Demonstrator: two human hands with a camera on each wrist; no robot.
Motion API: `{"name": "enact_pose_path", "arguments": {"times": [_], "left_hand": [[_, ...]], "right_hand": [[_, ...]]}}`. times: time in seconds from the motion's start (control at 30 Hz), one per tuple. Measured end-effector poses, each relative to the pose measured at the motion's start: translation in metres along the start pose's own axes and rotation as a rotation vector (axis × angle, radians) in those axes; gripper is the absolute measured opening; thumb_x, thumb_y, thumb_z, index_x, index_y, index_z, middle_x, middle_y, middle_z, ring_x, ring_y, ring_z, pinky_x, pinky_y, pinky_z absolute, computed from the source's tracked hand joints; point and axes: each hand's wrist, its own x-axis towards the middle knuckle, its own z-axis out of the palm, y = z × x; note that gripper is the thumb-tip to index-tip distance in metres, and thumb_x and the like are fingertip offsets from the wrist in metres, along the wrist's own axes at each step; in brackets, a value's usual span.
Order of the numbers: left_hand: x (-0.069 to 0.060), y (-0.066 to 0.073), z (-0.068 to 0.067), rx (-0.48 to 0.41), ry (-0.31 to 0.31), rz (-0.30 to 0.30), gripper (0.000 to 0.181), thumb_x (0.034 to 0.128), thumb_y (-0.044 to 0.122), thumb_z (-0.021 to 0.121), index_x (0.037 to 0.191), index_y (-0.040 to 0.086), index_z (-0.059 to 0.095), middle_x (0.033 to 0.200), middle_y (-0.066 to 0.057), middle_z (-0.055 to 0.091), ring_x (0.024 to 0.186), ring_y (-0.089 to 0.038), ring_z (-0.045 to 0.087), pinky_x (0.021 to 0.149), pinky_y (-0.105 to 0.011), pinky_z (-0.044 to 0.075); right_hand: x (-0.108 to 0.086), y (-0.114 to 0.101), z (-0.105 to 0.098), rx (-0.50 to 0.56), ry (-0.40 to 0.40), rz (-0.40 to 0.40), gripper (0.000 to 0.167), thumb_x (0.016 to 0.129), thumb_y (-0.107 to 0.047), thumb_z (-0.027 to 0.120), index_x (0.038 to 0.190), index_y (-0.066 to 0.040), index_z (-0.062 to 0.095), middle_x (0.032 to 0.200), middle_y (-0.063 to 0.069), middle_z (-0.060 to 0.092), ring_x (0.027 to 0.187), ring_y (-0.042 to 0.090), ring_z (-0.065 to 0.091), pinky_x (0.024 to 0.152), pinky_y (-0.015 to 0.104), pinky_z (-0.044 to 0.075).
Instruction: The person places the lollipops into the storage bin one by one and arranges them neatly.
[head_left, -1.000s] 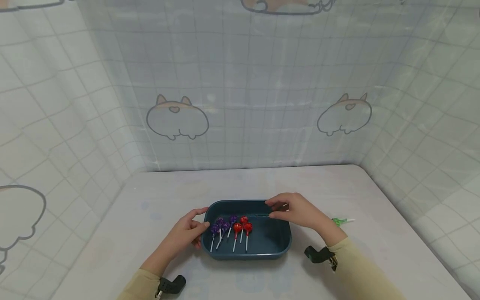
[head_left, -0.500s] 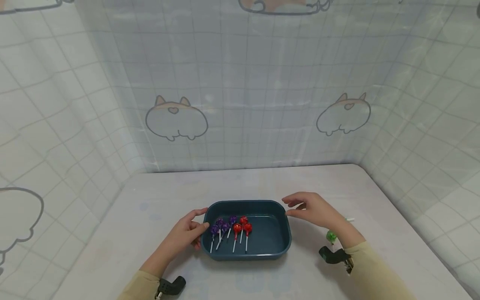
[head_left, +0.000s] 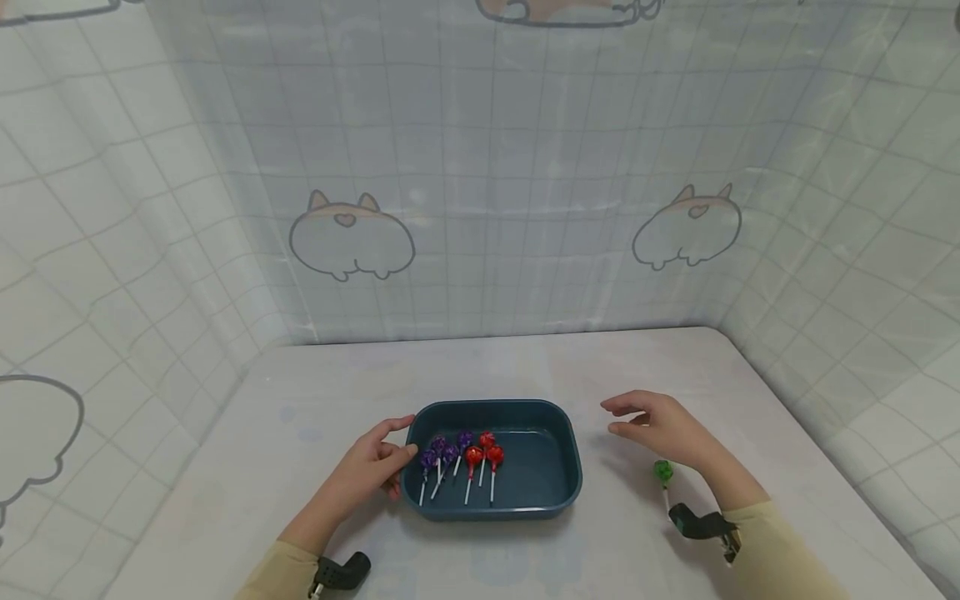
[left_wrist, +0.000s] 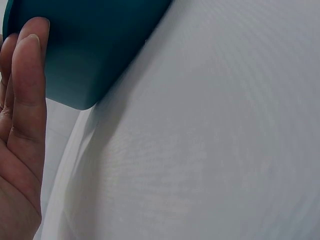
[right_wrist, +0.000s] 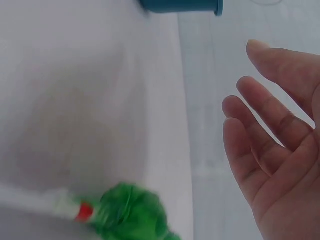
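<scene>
A dark teal rectangular tray [head_left: 525,514] stands on the white table in the head view. At its left end my left hand [head_left: 369,465] grips the rim, thumb on the edge and fingers against the outer wall. Purple lollipops [head_left: 448,452] lie in the tray's left part, with red lollipops [head_left: 474,456] beside them. My right hand [head_left: 660,425] hovers right of the tray, its fingers loosely bent and holding nothing. Below its wrist lies a green lollipop [head_left: 663,472], which also shows large and blurred [right_wrist: 132,212] in the right wrist view.
The white table [head_left: 315,392] meets a grid-patterned curtain [head_left: 480,275] along its back edge. Similar curtains flank both sides. A black wrist camera [head_left: 341,571] projects from the left sleeve, and another wrist camera [head_left: 701,525] from the right.
My right hand has moved from over the tray's right end out to the right. It now hides a second green lollipop and has uncovered another. The left hand stays on the tray.
</scene>
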Motion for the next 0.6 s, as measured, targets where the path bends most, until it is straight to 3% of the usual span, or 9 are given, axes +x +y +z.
{"name": "enact_pose_path", "arguments": {"times": [0.3,0.6], "left_hand": [[-0.001,0.003,0.000,0.008,-0.005,0.009,0.062,0.0979,0.029,0.065,0.150,0.011,0.037,0.067,-0.011,0.060,0.052,-0.025,0.061,0.052,-0.042,0.056],[-0.001,0.003,0.000,0.001,0.000,-0.011,0.060,0.0989,0.027,0.064,0.150,0.010,0.037,0.067,-0.011,0.060,0.052,-0.026,0.060,0.052,-0.041,0.056]], "right_hand": [[-0.016,0.013,-0.009,0.010,0.047,0.047,0.035,0.091,-0.024,0.074,0.122,-0.010,0.069,0.120,0.003,0.067,0.108,0.022,0.063,0.086,0.033,0.055],[-0.033,0.031,-0.017,-0.038,0.108,0.089,0.039,0.091,-0.032,0.074,0.123,-0.010,0.069,0.122,0.002,0.066,0.109,0.025,0.063,0.084,0.034,0.055]]}}
